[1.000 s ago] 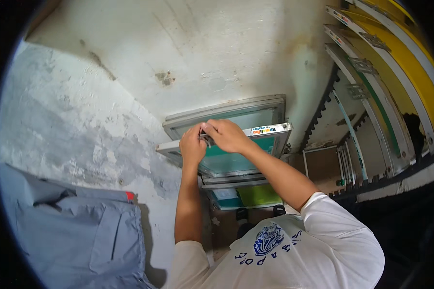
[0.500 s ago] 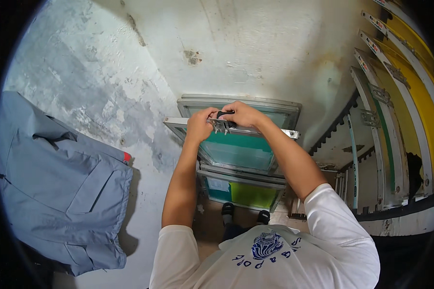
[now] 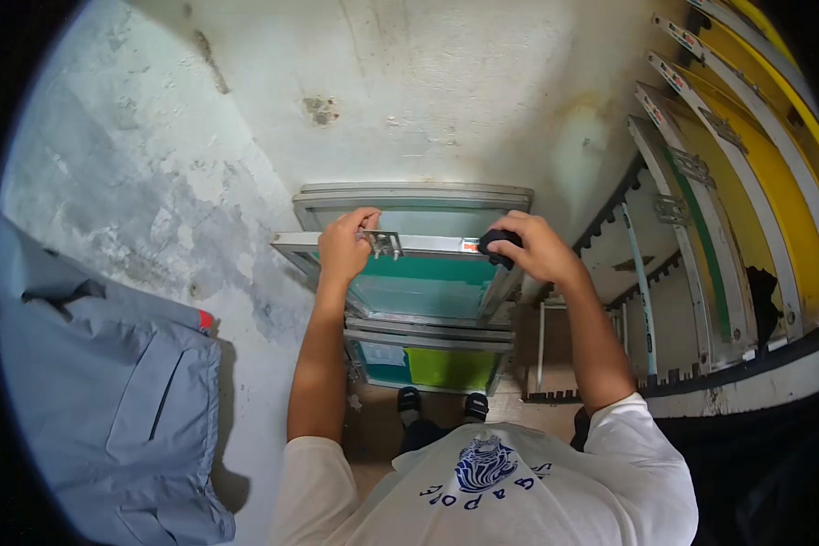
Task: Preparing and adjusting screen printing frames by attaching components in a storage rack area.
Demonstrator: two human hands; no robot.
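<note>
Centre frame, we grip a metal-framed green screen (image 3: 428, 282) stacked against the wall (image 3: 409, 91): our left hand (image 3: 344, 247) closes on its top rail beside a metal clamp (image 3: 384, 243), our right hand (image 3: 532, 247) wraps a black knob (image 3: 498, 244) at the corner.

Screen-printing workshop: racked mesh frames (image 3: 737, 182), stained concrete wall (image 3: 428, 82).
</note>
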